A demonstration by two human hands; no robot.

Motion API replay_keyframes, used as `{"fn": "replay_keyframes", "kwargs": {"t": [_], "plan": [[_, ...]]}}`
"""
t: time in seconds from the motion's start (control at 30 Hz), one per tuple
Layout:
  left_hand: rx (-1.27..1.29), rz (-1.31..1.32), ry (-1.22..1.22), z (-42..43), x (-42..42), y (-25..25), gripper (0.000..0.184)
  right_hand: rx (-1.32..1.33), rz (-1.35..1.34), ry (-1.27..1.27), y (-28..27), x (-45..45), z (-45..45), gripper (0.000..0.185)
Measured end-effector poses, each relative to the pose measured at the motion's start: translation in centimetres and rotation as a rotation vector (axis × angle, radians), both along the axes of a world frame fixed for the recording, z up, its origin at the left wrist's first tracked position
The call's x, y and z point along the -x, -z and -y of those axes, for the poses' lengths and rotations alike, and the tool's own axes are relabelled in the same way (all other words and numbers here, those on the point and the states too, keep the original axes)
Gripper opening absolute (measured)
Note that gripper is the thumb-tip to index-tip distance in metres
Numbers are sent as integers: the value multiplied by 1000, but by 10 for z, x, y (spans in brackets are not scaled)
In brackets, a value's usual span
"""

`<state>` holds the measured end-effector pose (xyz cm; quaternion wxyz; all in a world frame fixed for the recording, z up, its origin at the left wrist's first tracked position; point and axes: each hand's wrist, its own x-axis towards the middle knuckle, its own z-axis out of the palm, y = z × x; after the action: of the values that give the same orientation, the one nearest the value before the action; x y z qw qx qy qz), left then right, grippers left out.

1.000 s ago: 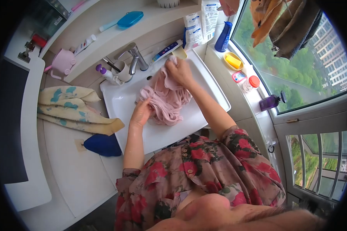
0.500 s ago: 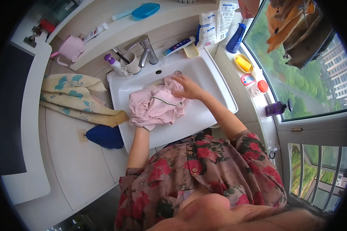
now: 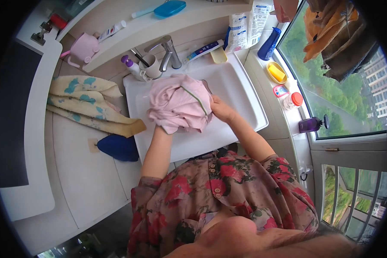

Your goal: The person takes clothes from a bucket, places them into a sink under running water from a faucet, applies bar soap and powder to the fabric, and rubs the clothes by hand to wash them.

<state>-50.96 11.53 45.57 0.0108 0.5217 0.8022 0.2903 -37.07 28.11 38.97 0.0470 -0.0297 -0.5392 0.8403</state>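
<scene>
A bunched pink garment (image 3: pixel 178 103) with a dark green trim line lies in the white sink (image 3: pixel 238 101). Beneath it my left hand is covered by the fabric, so its fingers are hidden; only the left forearm (image 3: pixel 158 148) shows, coming in from below. At the garment's right edge, my right hand (image 3: pixel 222 109) has its fingers closed on the cloth. Behind the garment stands the chrome faucet (image 3: pixel 170 53).
A white cup (image 3: pixel 150 68) and a purple-topped pump bottle (image 3: pixel 131 66) stand left of the faucet. A patterned towel (image 3: pixel 88 103) and a dark blue cloth (image 3: pixel 118 148) lie on the left counter. Toothpaste (image 3: pixel 205 50) and a soap dish (image 3: pixel 219 56) sit at the sink's back rim.
My right hand has gone from spread fingers over the garment to closed fingers at its right edge. The garment is raised and fuller, bunched nearer the faucet. The view shifted slightly.
</scene>
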Motion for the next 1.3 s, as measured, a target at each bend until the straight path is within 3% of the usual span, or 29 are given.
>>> {"fn": "replay_keyframes", "kwargs": {"t": [0.03, 0.1, 0.13, 0.17, 0.2, 0.23, 0.27, 0.33, 0.37, 0.4, 0.47, 0.5, 0.53, 0.57, 0.6, 0.63, 0.67, 0.7, 0.73, 0.8, 0.87, 0.93, 1.0, 1.07, 1.13, 1.2, 1.27, 1.3], "plan": [[84, -136, 64, -2, 1, 7, 76, 7, 29, 127, -17, -3, 16, 34], [370, -427, 155, -1, 13, 39, 85, -9, 154, 261, 17, 6, 16, 31], [365, -433, 155, 4, 19, 56, 85, -16, 283, 402, 36, 11, 12, 28], [323, -208, 197, 10, 21, 71, 81, -49, 416, 434, 46, 9, -7, 26], [282, 19, 240, 17, 18, 78, 77, 105, 361, 566, 70, 13, -19, 26], [48, 285, 257, 20, -3, 72, 58, 229, 348, 669, 66, 11, -29, 27], [50, 294, 259, 36, -10, 79, 58, 353, 338, 768, 58, 8, -36, 27], [63, 1867, -249, 67, -14, 99, 53, 379, 345, 745, 42, 12, -46, 28], [-110, 1937, -233, 69, -21, 111, 54, 407, 344, 720, 40, 18, -51, 28], [-114, 1936, -234, 69, -22, 122, 54, 406, 344, 717, 44, 28, -51, 28], [-506, 2104, -489, 50, -36, 109, 56, 172, 165, 567, 65, 52, -42, 30], [-574, 2136, -529, 37, -40, 91, 57, -93, 181, 619, 55, 58, -21, 31], [-582, 2137, -531, 24, -38, 83, 57, -359, 192, 664, 32, 59, 8, 33], [-695, 1981, -451, 10, -34, 77, 59, -505, 212, 369, -8, 47, 30, 40], [-797, 1823, -373, 3, -32, 75, 62, -645, 49, 266, -45, 33, 62, 46], [-579, 1147, -140, 14, -30, 75, 60, -781, -309, 486, -48, 35, 96, 50], [-344, 470, 72, 27, -30, 77, 59, -967, -37, 127, -47, 18, 115, 53], [-597, 1008, 60, 31, -38, 72, 58, -1164, -111, 10, -59, 8, 126, 52], [-839, 1550, 38, 36, -41, 76, 57, -1162, -106, 11, -52, 13, 124, 52], [-847, 1642, 93, 23, -30, 101, 56, -1314, 37, 117, -31, 38, 109, 42], [-867, 1816, 225, 1, -21, 111, 56, -1218, 142, 389, -16, 68, 70, 36], [-877, 2048, -95, -8, -30, 79, 57, -1216, 317, 450, -9, 76, 40, 38], [-888, 2059, -210, -6, -35, 59, 53, -1153, 248, 490, -11, 65, 59, 31], [-860, 1940, 41, 7, -12, 89, 53, -1161, 227, 214, -27, 42, 93, 42], [-895, 1858, 335, 23, -6, 103, 52, -1180, -71, 133, -34, 27, 127, 44], [-862, 1885, 394, 23, -4, 116, 52, -1187, -10, 210, -25, 38, 121, 42], [-742, 2085, 258, 6, -6, 128, 52, -1136, 161, 470, 18, 77, 79, 38], [-1005, 2276, -69, -4, -18, 116, 51, -1186, 273, 432, 11, 80, 50, 37]]}}
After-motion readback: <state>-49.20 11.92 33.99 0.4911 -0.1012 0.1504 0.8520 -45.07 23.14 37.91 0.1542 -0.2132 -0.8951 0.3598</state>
